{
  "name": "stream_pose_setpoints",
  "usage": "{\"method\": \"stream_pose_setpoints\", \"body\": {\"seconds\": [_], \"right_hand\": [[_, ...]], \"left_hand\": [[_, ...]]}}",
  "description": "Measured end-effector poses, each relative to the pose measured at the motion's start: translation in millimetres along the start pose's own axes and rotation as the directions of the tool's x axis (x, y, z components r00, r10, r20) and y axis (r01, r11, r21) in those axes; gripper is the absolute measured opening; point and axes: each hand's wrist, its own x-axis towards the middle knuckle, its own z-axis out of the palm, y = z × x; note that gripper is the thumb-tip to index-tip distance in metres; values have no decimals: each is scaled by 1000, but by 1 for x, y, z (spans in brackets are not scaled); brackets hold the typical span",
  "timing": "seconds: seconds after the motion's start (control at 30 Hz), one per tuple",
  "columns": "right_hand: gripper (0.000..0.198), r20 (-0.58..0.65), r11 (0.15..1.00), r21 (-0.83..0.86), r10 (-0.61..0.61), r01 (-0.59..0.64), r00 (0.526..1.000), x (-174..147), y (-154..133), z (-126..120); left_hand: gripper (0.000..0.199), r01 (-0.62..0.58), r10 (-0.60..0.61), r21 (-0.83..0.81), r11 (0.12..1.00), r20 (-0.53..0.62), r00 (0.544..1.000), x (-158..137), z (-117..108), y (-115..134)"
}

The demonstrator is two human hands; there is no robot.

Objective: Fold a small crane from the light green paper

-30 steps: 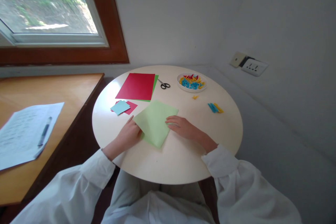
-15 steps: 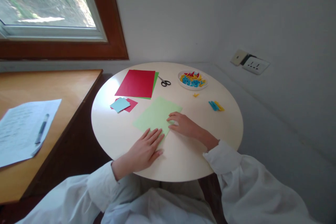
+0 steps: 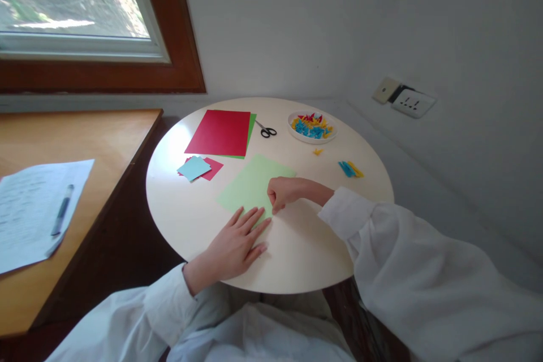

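Pale green paper lies flat on a round white table, directly under and beyond the fingers. The left hand is palm down, its fingers straight and slightly spread, the tips resting on the near part of the sheet; it grips nothing, and its thumb points off to the right over bare tabletop. The right hand sits at the sheet's right edge, its fingers curled in toward the palm like a loose fist, knuckles up (whether they pinch the edge or only press on it, I cannot tell).

To the left of the paper, beyond the left fingertips, a light blue square lies over some red pieces. Farther out from the fingers is a big red sheet, with a bright green sheet showing from beneath it, and beside that the black-handled scissors. Beyond the right fingers and to their right stands a white dish of small red, yellow and blue pieces. Nearer those fingers are one yellow scrap and, farther right, blue strips touching yellow strips.
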Motion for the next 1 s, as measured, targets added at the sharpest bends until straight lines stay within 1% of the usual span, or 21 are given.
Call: {"method": "stream_pose_setpoints", "body": {"seconds": [0.13,0.37,0.57,1.0], "right_hand": [[14,8,999,-36,12,-11,1000,2,2,0],[20,-15,996,-89,27,-28,1000,3,6,-2],[19,-27,994,-102,39,-42,999,2,9,-6],[19,-64,983,-142,104,-113,992,-2,20,-19]], "left_hand": [[53,-4,4,0,1000,-14,1000,0,1,0],[53,-4,3,-9,1000,-17,1000,-1,2,0],[54,-9,9,-7,1000,-5,1000,0,0,0],[52,-11,10,-42,999,-44,999,-1,0,0]]}}
